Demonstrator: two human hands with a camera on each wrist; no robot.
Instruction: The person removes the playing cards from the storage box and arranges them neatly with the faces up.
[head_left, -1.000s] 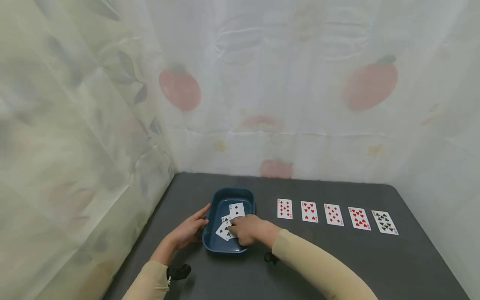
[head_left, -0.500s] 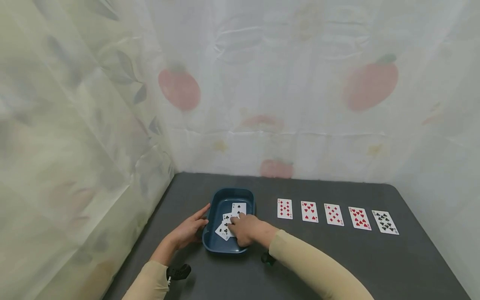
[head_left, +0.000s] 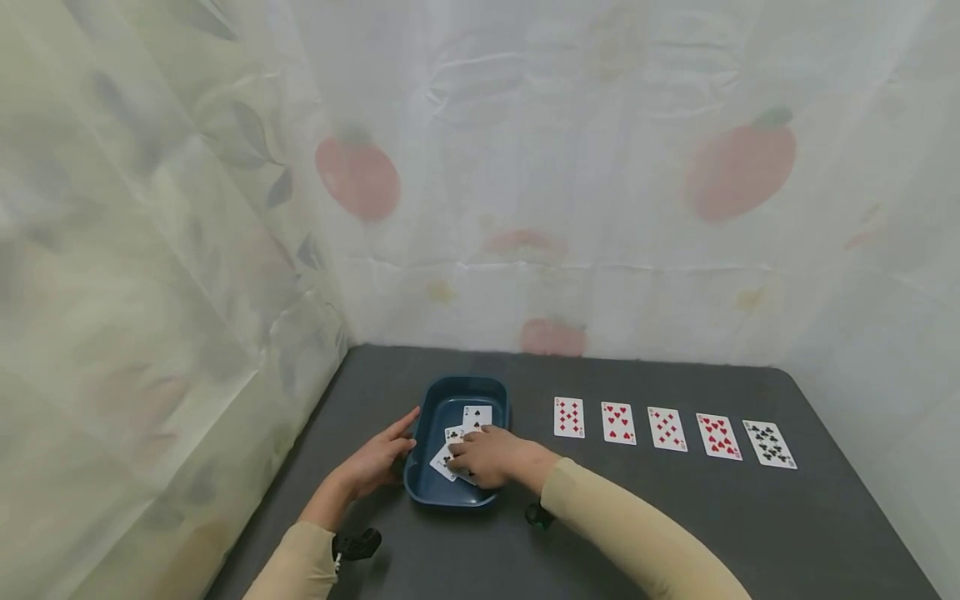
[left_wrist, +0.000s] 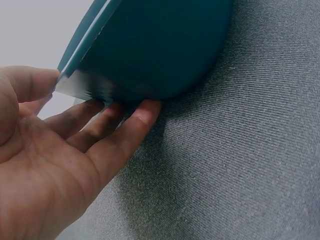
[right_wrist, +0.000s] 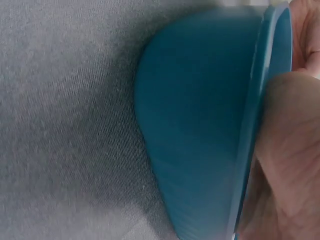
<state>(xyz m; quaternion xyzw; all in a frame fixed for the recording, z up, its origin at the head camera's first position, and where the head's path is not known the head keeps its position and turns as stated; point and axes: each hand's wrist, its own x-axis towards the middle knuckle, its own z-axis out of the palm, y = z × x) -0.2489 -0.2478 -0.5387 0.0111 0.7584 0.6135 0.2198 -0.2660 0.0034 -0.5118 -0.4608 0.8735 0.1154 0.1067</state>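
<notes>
A blue tray [head_left: 465,387] stands on the dark tabletop with several overlapping playing cards in it, black-suited where faces show. One spade card [head_left: 477,414] lies at the far side of the pile; another card [head_left: 442,464] sticks out to the left. My left hand [head_left: 375,458] steadies the tray from the left; in the left wrist view its fingertips [left_wrist: 147,111] touch the outer wall, and the thumb is at the rim. My right hand [head_left: 491,458] reaches over the right rim, fingers spread on the cards and covering part of them. In the right wrist view the tray wall hides those fingers.
Right of the tray, several face-up cards lie in a spaced row, from a red diamond card [head_left: 568,417] to a black club card [head_left: 769,444] at the far right. A patterned curtain [head_left: 585,208] hangs behind the table [head_left: 637,517] and along both sides.
The right fingers have moved slightly over the pile, spreading left across it. Cards in the tray have shifted a little, the far spade card to the right. My left hand stays at the tray.
</notes>
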